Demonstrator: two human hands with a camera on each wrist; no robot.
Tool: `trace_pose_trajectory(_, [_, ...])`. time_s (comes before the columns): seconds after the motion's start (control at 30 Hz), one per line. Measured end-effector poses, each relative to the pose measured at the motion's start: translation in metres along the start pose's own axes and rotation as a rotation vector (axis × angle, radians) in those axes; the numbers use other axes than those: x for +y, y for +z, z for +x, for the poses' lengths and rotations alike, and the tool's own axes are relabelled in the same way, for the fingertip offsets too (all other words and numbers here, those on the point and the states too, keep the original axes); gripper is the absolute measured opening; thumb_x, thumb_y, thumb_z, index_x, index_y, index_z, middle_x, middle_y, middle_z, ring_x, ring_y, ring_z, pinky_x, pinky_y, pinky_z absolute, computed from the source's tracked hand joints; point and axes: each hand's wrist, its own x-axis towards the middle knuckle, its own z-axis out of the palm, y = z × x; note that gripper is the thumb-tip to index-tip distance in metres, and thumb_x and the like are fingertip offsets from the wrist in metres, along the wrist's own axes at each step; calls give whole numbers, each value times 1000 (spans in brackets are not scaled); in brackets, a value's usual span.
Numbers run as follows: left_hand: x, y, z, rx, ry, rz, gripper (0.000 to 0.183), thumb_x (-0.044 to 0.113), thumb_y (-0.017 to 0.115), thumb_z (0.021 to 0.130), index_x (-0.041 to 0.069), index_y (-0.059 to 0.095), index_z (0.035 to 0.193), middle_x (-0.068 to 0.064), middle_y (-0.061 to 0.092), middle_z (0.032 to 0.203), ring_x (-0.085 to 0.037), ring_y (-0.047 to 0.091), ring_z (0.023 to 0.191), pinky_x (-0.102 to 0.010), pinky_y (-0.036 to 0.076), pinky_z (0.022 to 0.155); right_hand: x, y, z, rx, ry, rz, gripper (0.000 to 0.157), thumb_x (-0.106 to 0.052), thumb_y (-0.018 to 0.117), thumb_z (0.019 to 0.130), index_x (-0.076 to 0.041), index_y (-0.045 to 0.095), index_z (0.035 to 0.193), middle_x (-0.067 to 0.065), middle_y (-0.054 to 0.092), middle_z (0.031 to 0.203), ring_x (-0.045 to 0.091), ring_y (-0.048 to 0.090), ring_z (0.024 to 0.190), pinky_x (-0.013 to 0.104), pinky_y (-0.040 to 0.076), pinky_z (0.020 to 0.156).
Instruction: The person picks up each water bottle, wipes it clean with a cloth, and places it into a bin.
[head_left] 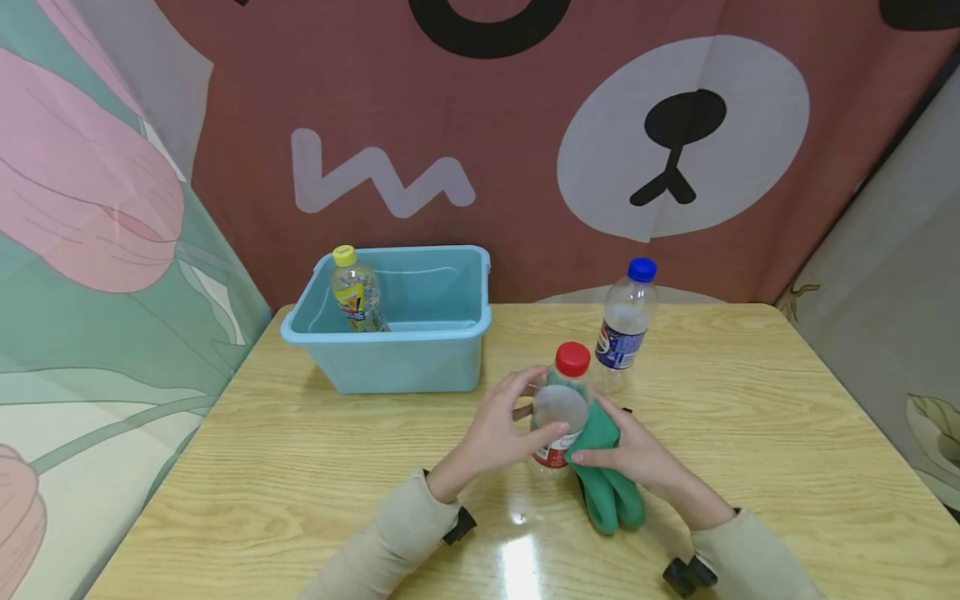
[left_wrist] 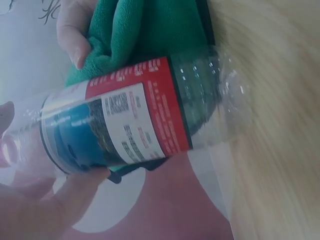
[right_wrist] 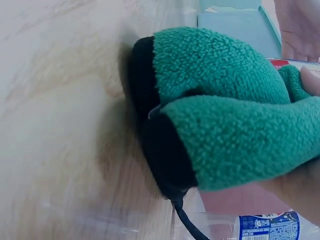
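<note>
A clear plastic bottle with a red cap stands tilted close over the table. My left hand grips it from the left, thumb in front and fingers behind; its red, white and blue label shows in the left wrist view. On the bottle's right side, my right hand holds a folded green plush cloth against it. The cloth hangs down below that hand. In the right wrist view the cloth has black trim and a dark cord.
Back left on the wooden table stands a light blue bin. Inside it leans a clear bottle with a yellow cap. Behind the right hand stands another bottle with a blue cap and blue label. Printed curtains hang behind.
</note>
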Motion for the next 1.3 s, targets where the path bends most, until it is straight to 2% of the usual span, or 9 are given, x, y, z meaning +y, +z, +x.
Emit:
trace_pose_trajectory(0.13, [3,2,3,14,-45,28,68,32,72,79,6,40,133,-6,52,115,-19,52,103,-28,51,78,1,1,-1,20,-22,-3,84,-17,75,75,-12,25,144,18,42,133,36,41,117,52,34,95])
trace_pose_trajectory(0.23, [5,3,4,9,-66,26,65,32,71,79,6,41,131,-6,53,115,-20,52,103,-28,51,78,1,0,-4,40,-11,-5,84,-17,75,75,-11,26,143,19,41,133,35,42,116,49,36,93])
trace_pose_trajectory(0.43, [6,3,5,-19,-68,11,65,31,70,81,5,40,133,-9,52,118,-17,51,104,-29,50,80,0,-7,-10,52,30,-11,87,-18,74,76,-11,22,145,21,33,139,38,37,120,55,34,95])
trace_pose_trajectory(0.67, [5,3,5,-31,-53,7,67,31,70,81,5,39,134,-8,52,118,-15,52,105,-27,49,81,-3,-13,-11,60,32,-9,87,-17,74,76,-10,20,145,22,24,144,42,29,125,61,28,97])
trace_pose_trajectory(0.87, [3,3,6,-32,-35,7,65,28,71,80,6,38,132,-6,53,114,-14,52,103,-26,49,81,-11,-20,-12,67,0,10,87,-15,73,77,-14,20,146,19,19,147,41,24,128,63,24,97])
trace_pose_trajectory(1.0, [5,2,6,-41,-50,-14,62,24,71,80,8,39,130,-7,54,115,-17,53,104,-27,49,83,-18,-26,-13,65,-37,16,87,-14,73,77,-14,20,146,17,19,147,39,26,128,61,26,98])
trace_pose_trajectory(1.07, [8,0,6,-50,-59,-20,62,22,71,80,8,38,130,-9,54,116,-19,53,105,-28,48,84,-22,-29,-13,65,-46,4,86,-14,73,77,-14,21,146,17,20,147,39,28,126,59,28,97])
trace_pose_trajectory(1.27, [34,-11,4,-87,-65,-43,58,10,69,81,-1,39,129,-19,53,117,-28,53,107,-31,48,86,-34,-36,-14,69,-62,-33,87,-14,74,76,-19,22,146,15,22,147,36,33,123,51,35,94])
trace_pose_trajectory(1.3, [33,-12,4,-90,-57,-35,57,10,69,81,-2,39,128,-19,53,116,-28,53,106,-31,49,85,-36,-37,-14,71,-63,-36,87,-14,74,76,-20,22,145,14,22,146,35,34,123,50,35,93])
